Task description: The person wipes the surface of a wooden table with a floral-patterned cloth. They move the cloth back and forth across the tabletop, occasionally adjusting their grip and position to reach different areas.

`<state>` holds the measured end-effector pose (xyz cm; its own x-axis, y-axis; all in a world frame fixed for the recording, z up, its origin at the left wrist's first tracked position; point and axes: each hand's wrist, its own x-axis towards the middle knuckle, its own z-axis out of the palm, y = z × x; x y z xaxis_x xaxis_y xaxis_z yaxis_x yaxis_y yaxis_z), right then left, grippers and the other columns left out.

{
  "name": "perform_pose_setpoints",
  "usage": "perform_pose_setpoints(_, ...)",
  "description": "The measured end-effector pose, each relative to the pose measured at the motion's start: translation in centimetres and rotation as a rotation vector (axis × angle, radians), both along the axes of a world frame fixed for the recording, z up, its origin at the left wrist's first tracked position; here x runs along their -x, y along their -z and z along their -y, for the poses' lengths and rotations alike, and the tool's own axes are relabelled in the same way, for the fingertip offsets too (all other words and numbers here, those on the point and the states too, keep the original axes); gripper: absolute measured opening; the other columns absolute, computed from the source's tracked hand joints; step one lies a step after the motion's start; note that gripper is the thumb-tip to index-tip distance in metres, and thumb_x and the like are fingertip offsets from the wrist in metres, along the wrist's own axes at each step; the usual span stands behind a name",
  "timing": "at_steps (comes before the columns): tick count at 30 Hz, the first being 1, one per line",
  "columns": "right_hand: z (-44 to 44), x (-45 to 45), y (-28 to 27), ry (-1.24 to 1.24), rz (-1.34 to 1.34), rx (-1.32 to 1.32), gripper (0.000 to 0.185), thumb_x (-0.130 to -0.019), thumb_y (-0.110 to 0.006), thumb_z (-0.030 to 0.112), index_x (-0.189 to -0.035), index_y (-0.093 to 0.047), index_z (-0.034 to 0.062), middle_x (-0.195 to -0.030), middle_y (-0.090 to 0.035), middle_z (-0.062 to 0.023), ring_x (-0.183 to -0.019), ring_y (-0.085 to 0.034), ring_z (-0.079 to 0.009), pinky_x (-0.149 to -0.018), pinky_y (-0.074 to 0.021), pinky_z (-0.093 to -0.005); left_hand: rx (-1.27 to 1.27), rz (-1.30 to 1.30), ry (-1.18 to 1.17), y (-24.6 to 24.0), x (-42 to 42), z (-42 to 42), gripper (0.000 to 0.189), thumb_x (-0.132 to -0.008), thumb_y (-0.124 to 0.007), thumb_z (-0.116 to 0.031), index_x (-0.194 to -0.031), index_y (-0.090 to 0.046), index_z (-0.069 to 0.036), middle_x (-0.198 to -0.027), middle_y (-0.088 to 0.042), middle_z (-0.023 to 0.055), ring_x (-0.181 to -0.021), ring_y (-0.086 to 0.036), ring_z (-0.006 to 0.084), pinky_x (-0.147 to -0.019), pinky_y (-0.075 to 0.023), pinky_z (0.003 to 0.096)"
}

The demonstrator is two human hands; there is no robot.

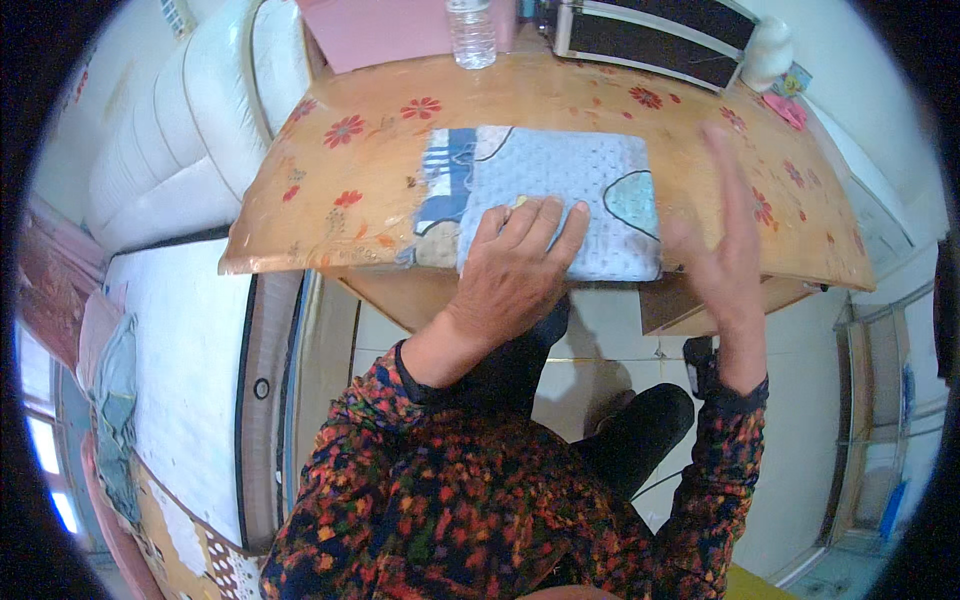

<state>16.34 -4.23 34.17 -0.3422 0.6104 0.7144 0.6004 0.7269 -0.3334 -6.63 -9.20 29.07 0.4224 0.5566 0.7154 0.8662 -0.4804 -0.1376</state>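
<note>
A folded light-blue patterned cloth (555,169) lies near the front edge of the flower-printed table cover (375,165). Its left side shows a blue-and-white striped part with a frayed edge. My left hand (517,262) rests flat on the cloth's front part, its fingers slightly spread. Just right of the cloth, my right hand (724,247) is raised, blurred, with fingers apart and nothing visible in it.
A clear plastic bottle (472,37), a pink box (397,34) and a black case with silver edges (652,45) stand along the back. A white container (767,52) and a pink item (785,111) are at back right. A white padded seat (180,127) adjoins the left.
</note>
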Motion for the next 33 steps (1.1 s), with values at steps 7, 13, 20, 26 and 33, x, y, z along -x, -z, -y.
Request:
perform_pose_setpoints(7,2.2,7.9,0.6,-0.147,0.569,0.034,0.073,-0.072,-0.074,0.017,-0.138,-0.043,0.0059,-0.141,-0.045,-0.0159,-0.132,-0.041,-0.034,-0.109,-0.0324,-0.0449,0.013,-0.015,-0.093,0.2,6.7,2.7,0.051,-0.078,-0.062,-0.02,-0.128,-0.055,-0.011,-0.131,-0.052,0.0114,-0.124,-0.049,0.0275,-0.102,-0.0375,0.0435)
perform_pose_setpoints(13,0.4,6.0,0.4,-0.202,0.48,-0.006,0.058,-0.07,-0.067,0.004,-0.126,-0.053,0.0049,-0.122,-0.06,-0.0178,-0.115,-0.056,-0.0333,-0.097,-0.0438,-0.0435,-0.032,0.148,-0.221,-1.0,14.9,5.2,0.044,-0.073,-0.075,-0.015,-0.115,-0.063,-0.008,-0.117,-0.062,0.0111,-0.112,-0.057,0.0298,-0.096,-0.0414,0.0424)
perform_pose_setpoints(20,-1.9,6.4,-1.8,-0.103,0.367,0.168,0.038,-0.081,-0.064,0.008,-0.119,-0.059,0.0095,-0.107,-0.064,-0.0172,-0.098,-0.062,-0.0356,-0.083,-0.0496,-0.0405,-0.181,0.161,-0.225,-4.9,16.9,0.4,0.018,-0.083,-0.07,-0.021,-0.092,-0.067,-0.005,-0.084,-0.066,0.0096,-0.081,-0.062,0.0286,-0.075,-0.0454,0.0388)
perform_pose_setpoints(26,-3.8,5.2,-2.4,-0.067,0.288,0.21,0.025,-0.091,-0.061,0.021,-0.111,-0.061,0.0062,-0.084,-0.063,-0.0151,-0.076,-0.06,-0.0291,-0.073,-0.0472,-0.0355,-0.109,0.117,-0.072,-8.6,17.8,-6.8,0.028,-0.087,-0.065,-0.031,-0.082,-0.069,-0.004,-0.073,-0.064,0.0134,-0.071,-0.061,0.0318,-0.066,-0.0465,0.0399)
perform_pose_setpoints(33,-3.9,3.9,-2.7,0.051,0.086,0.339,0.026,-0.094,-0.06,0.026,-0.109,-0.063,0.0052,-0.081,-0.058,-0.0059,-0.076,-0.053,-0.0193,-0.069,-0.0444,-0.0323,-0.134,0.082,0.005,-12.0,17.6,-10.9,0.029,-0.086,-0.066,-0.033,-0.086,-0.069,-0.004,-0.077,-0.065,0.0122,-0.07,-0.06,0.0315,-0.065,-0.0453,0.0397)
